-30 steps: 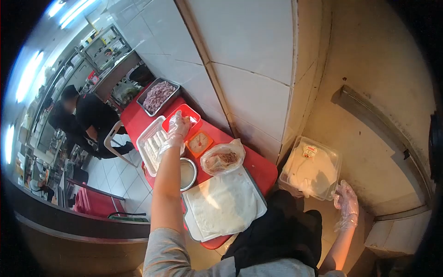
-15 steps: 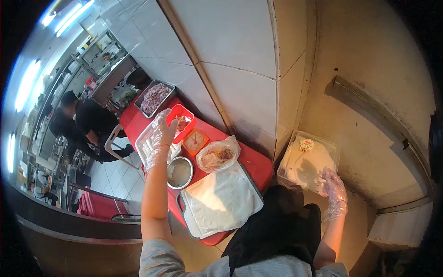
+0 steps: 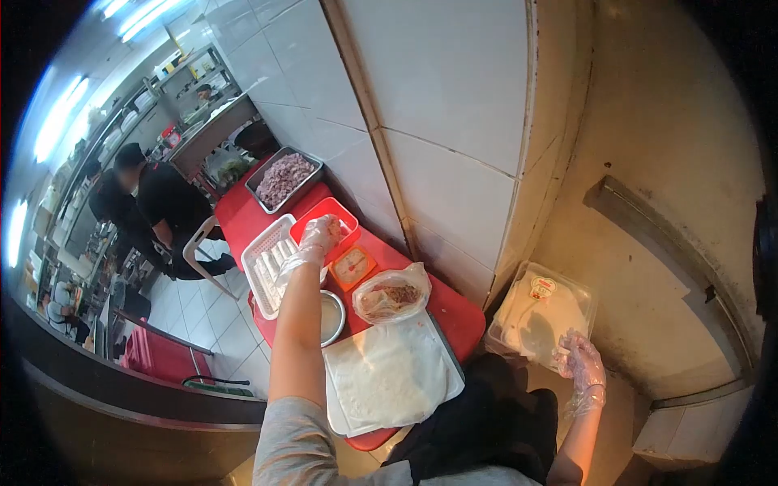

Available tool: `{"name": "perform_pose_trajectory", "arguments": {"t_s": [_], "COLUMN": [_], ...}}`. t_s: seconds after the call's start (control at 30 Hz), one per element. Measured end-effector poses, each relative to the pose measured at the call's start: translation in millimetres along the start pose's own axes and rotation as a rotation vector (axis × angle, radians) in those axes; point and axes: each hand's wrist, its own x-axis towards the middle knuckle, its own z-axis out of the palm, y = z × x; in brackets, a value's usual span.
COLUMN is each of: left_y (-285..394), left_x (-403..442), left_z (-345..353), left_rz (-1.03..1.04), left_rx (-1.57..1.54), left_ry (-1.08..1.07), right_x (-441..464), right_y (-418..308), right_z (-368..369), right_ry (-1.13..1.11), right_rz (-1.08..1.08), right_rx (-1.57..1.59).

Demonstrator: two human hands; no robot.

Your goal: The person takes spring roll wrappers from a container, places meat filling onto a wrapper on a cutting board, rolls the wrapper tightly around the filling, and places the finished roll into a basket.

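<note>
My left hand [image 3: 318, 237], in a clear plastic glove, reaches over the red container [image 3: 350, 217]; its fingertips are hidden in it. Close by, a white basket [image 3: 261, 289] holds several white rolls [image 3: 278, 257]. An orange scale [image 3: 352, 266] stands in front of the container. My right hand [image 3: 581, 362], gloved too, has its fingers curled together beside a clear plastic box [image 3: 504, 338] with pale contents; anything between them is too small to tell. Nearest my body, a stack of white sheets [image 3: 393, 373] lies on a cutting board [image 3: 454, 368].
On the red table [image 3: 454, 312] are a metal bowl [image 3: 331, 317], a plastic bag of reddish-brown food [image 3: 395, 294] and a metal tray [image 3: 317, 172] of pinkish chopped food. A tiled wall [image 3: 446, 89] borders the table. People in black [image 3: 172, 194] are beyond a white chair [image 3: 194, 251].
My left hand has come down from above the white basket and over to the red container. My right hand has stayed by the clear box, fingers curled. The view has shifted slightly.
</note>
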Motion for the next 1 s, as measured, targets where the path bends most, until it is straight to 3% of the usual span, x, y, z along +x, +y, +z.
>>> {"name": "perform_pose_trajectory", "arguments": {"t_s": [0.07, 0.13, 0.2, 0.3, 0.37, 0.4, 0.43, 0.53, 0.6, 0.67, 0.7, 0.8, 0.87, 1.0], "left_y": [30, 73, 90, 108, 141, 165, 175, 161, 161, 159, 159, 162, 172, 165], "left_x": [-37, -72, -76, -91, -129, -169, -196, -229, -251, -268, -273, -286, -297, -301], "left_z": [14, 19, -1, -14, -10, 1, 5, -5, -6, -8, -14, -15, -15, -18], "left_rz": [0.334, 0.276, 0.024, 0.146, 0.128, 0.070, 0.011, 0.040, -0.002, -0.010, -0.004, 0.052, 0.029, -0.004], "left_rx": [0.586, 0.440, 0.021, -0.537, -0.693, -0.708, -0.724, -0.663, -0.629, -0.600, -0.566, -0.502, -0.508, -0.530], "left_ry": [0.060, 0.046, -0.210, -0.583, -0.637, -0.537, -0.437, -0.645, -0.710, -0.699, -0.710, -0.694, -0.701, -0.716], "right_x": [3, 10, 6, 6, 2, -5, -8, -31, -43, -65, -55, -71, -101, -97], "right_y": [-4, -9, -25, -50, -71, -88, -98, -124, -129, -140, -123, -127, -135, -124], "right_z": [9, 31, 62, 133, 192, 221, 247, 316, 347, 360, 372, 377, 365, 366], "right_ry": [-0.022, -0.130, -0.351, -0.736, -0.834, -0.891, -0.874, -1.220, -1.324, -1.185, -1.472, -1.769, -1.660, -1.329], "right_rz": [0.013, 0.003, -0.037, -0.023, -0.119, -0.267, -0.586, -0.460, -0.750, -1.409, -0.794, -0.737, -0.763, -1.226], "right_rx": [-0.023, -0.133, -0.127, -0.029, -0.110, -0.224, -0.349, -0.033, -0.049, -0.432, -0.222, -0.222, -0.223, -0.586]}}
